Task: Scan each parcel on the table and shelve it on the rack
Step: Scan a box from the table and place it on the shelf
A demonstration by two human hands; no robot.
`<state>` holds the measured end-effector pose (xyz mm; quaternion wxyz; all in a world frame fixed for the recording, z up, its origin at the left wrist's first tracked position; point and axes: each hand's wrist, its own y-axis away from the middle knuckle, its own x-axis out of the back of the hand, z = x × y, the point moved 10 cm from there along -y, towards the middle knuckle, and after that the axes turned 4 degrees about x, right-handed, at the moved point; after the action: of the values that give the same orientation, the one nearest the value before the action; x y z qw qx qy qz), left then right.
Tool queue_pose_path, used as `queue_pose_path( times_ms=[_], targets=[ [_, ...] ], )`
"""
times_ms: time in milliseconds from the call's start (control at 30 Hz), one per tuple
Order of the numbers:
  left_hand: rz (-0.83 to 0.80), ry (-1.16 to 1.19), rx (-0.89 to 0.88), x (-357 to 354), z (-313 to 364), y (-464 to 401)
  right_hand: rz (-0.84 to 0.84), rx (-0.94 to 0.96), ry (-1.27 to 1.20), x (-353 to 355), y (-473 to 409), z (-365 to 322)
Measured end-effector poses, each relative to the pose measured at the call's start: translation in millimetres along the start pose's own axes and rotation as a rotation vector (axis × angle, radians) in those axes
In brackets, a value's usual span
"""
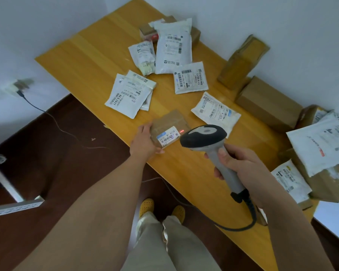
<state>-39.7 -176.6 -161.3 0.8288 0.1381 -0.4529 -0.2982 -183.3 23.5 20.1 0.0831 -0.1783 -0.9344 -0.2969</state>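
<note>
Seen from above, looking down past two bare forearms at a long wooden table (90, 55) with a warm yellow top, set against white walls in a corner.

Near the table's front edge, a small brown cardboard parcel (169, 124) with a white barcode label (167, 137). Gripped at its left side by the left hand (144, 141), thumb tucked under the near edge, fingers curved around the far side. A short red line of scanner light (182, 131) just right of the label, on the cardboard.

Wrapped around the grey handle of a barcode scanner (207, 137), the right hand (241, 167), thumb pressed on the grip. Scanner's dark head pointed at the parcel from just beside it, a black coiled cable (249, 218) trailing from the base.

Scattered farther back on the table: white mailer bags (173, 47) with printed labels, some overlapping, one more flat mailer (216, 112) right of the held parcel. Along the right wall, plain brown boxes (266, 100), one standing tilted against the wall. At the right end, a heap of white and brown packages (321, 153).

Beneath the table, dark brown floor (57, 153). A wall socket (18, 86) at left, blurred, with a thin black cord running down across the floor. Part of a white perforated metal rack (14, 207) at the lower left edge. At the bottom, beige trousers and yellow shoes (146, 205).
</note>
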Motion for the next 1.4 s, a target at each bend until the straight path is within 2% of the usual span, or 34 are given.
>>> queue_pose_path(
  times_ms=[500, 733, 833, 933, 1000, 1067, 1200, 1400],
  targets=[
    [-0.007, 0.101, -0.018, -3, -6, 1, 0.057, 0.088, 0.069, 13, 19, -28],
    [0.029, 0.073, -0.004, -2, -6, 1, 0.067, 0.127, -0.104, 8, 26, -31],
    [-0.016, 0.257, 0.164, -8, -25, 8, 0.125, 0.110, -0.151, 10, 27, -22],
    [-0.086, 0.602, 0.331, -8, -49, 28, 0.184, 0.094, -0.271, 8, 25, -12],
    [-0.115, 0.820, 0.365, 1, -63, 43, 0.176, 0.093, -0.328, -1, 21, -11],
    [-0.109, 0.978, 0.357, 22, -79, 63, 0.122, 0.096, -0.370, -21, 17, -18],
    [-0.009, 1.135, 0.317, 94, -123, 113, -0.093, 0.169, -0.387, -93, 10, -62],
    [0.348, 1.335, 0.344, 182, -229, 229, -0.433, 0.263, -0.315, -238, 35, -123]
  ],
)
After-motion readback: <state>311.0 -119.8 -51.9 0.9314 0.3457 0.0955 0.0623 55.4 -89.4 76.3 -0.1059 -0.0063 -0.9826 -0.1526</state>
